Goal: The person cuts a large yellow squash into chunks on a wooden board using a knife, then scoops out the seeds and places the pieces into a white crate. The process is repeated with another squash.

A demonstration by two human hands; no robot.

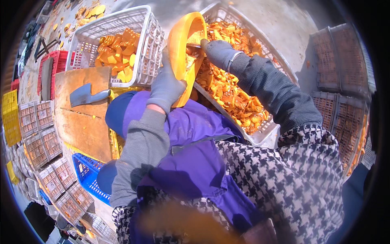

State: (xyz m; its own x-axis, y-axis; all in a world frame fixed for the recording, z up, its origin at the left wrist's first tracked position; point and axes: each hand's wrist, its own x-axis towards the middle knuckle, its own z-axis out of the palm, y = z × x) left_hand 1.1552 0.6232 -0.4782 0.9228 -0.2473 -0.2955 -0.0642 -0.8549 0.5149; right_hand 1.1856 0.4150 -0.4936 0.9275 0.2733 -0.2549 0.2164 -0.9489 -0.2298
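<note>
A long halved pumpkin (177, 45), hollow and orange inside, is tilted upright over my lap. Gloved in grey, my left hand (167, 87) grips its outer rind from the lower left. My right hand (218, 52), also gloved, is closed around a tool whose metal part (193, 45) reaches into the pumpkin's hollow; its exact kind is partly hidden. Beneath and to the right, a pale plastic crate (259, 36) holds pumpkin pulp, seeds and peelings (233, 94). A cleaver (86, 95) lies on a wooden board (82, 128) to the left.
A white crate (147, 39) of cut pumpkin pieces (120, 52) stands at the upper left. Below the board is a blue crate (88, 175). Stacked crates (339, 61) line the right side, and more filled crates (45, 146) stand at the far left. Pumpkin scraps lie on the ground.
</note>
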